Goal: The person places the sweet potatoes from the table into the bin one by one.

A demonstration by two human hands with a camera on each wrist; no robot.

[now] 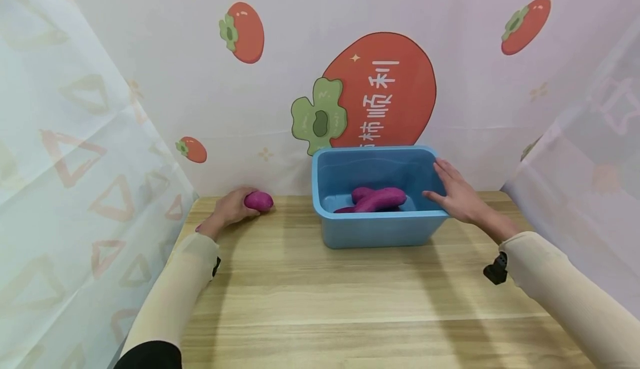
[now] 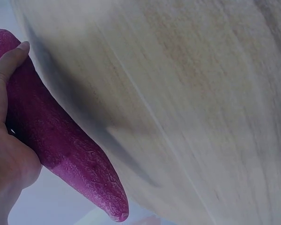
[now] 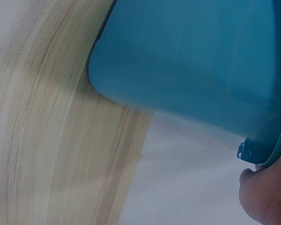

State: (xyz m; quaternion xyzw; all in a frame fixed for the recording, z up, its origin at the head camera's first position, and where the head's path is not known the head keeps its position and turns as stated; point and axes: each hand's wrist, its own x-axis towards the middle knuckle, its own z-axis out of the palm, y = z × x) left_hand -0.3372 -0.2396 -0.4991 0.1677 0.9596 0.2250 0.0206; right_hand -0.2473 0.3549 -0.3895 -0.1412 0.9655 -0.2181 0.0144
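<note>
In the head view my left hand (image 1: 232,207) grips a purple sweet potato (image 1: 259,201) low over the table's far left corner. The left wrist view shows this sweet potato (image 2: 61,131) as long and tapered with wrinkled skin, the thumb lying across it. My right hand (image 1: 462,195) holds the right rim of a blue plastic bin (image 1: 380,230), thumb over the inner side. Inside the bin lie purple sweet potatoes (image 1: 380,199), crossing each other. From the right wrist the bin's outer wall (image 3: 178,61) fills much of the view, and part of the right hand (image 3: 267,192) shows at its rim.
The bin stands on a light wood-grain table (image 1: 320,302), near the back edge. Behind it hangs a pale cloth backdrop (image 1: 280,102) printed with red persimmons. More cloth (image 1: 75,152) closes off the left side, and the right side too.
</note>
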